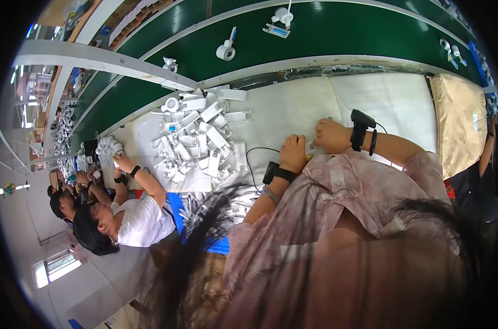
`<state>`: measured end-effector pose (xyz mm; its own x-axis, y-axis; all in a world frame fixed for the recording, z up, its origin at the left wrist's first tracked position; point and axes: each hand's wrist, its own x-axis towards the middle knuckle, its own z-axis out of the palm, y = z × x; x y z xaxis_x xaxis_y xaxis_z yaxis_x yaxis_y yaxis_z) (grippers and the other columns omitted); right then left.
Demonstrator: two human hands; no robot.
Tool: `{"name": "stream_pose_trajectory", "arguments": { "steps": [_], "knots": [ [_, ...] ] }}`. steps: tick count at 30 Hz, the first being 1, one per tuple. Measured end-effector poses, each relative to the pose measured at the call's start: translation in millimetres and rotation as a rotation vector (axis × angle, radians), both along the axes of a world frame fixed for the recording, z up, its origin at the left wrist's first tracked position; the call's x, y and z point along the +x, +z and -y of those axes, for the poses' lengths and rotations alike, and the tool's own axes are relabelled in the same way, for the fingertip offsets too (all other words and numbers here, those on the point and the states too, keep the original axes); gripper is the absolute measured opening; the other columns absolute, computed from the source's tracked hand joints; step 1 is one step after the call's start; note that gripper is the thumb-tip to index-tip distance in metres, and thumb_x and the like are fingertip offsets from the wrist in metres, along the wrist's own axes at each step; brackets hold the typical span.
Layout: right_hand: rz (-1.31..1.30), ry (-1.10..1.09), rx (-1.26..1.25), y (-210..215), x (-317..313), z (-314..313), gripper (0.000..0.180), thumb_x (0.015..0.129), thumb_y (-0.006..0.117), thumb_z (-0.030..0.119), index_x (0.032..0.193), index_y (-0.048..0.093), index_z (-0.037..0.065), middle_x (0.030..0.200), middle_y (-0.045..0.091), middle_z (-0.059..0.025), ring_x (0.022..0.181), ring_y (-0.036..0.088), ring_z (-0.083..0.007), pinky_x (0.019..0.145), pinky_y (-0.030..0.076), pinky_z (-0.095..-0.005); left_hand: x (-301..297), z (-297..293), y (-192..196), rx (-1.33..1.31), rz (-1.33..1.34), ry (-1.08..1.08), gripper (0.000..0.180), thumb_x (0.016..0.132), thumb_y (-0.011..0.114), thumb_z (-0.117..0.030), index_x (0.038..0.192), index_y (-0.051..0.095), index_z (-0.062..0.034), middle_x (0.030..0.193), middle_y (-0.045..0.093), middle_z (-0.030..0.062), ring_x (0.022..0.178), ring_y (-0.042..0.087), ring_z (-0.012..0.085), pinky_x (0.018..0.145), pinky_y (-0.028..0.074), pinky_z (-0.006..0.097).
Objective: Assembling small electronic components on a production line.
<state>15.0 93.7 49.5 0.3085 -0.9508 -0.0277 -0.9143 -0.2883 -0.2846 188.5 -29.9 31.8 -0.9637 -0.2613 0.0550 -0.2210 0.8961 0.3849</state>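
My left hand (294, 153) and my right hand (332, 135) are close together at the near edge of the pale worktable (293, 109). Both have their fingers curled closed. Between them shows a bit of a small whitish piece (312, 147), mostly hidden by the fingers, so I cannot name it. A speck of yellow shows beside the left hand. Each wrist wears a black strap with a small black box, and thin dark cables run off. To the left of my hands lies a large heap of white plastic parts (205, 131), some with round ends.
Beyond the table a green conveyor belt (336, 33) carries a few white round-headed parts with blue pieces (225, 52). A blue bin (221, 245) with more parts sits below the table at left. Brown paper (457, 120) covers the right end. A co-worker (142, 219) handles white parts at left.
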Motion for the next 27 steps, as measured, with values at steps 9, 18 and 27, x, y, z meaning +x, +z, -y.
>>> {"name": "stream_pose_trajectory", "arguments": {
  "steps": [9, 18, 27],
  "knots": [
    [0.371, -0.37, 0.185, 3.2, -4.5, -2.6, 0.017, 0.086, 0.058, 0.024, 0.094, 0.063, 0.01, 0.076, 0.065, -0.0151, 0.071, 0.063, -0.0324, 0.063, 0.049, -0.044, 2.9, 6.1, -21.6, -0.109, -0.045, -0.065, 0.049, 0.069, 0.069, -0.024, 0.112, 0.054, -0.0041, 0.093, 0.055, 0.0085, 0.088, 0.055, 0.0268, 0.071, 0.044, 0.042],
    [1.508, -0.63, 0.301, 17.9, -2.6, -16.1, 0.012, 0.095, 0.055, 0.011, 0.092, 0.059, 0.0, 0.078, 0.064, -0.0044, 0.067, 0.062, -0.0104, 0.063, 0.049, -0.0241, -8.1, 0.3, -12.4, 0.648, 0.013, -0.068, 0.057, 0.087, 0.058, -0.028, 0.133, 0.04, -0.0001, 0.115, 0.058, 0.0233, 0.106, 0.056, 0.0392, 0.092, 0.043, 0.044],
    [1.34, -0.439, 0.531, 60.1, -13.6, -28.8, 0.02, 0.097, 0.055, 0.017, 0.099, 0.065, -0.001, 0.086, 0.069, -0.0045, 0.072, 0.062, -0.0095, 0.069, 0.049, -0.0239, -5.9, 18.6, 31.7, 1.138, -0.085, 0.052, 0.039, 0.093, 0.042, -0.009, 0.132, 0.043, -0.005, 0.092, 0.06, 0.0061, 0.071, 0.055, 0.0118, 0.063, 0.048, 0.026]
  ]
}}
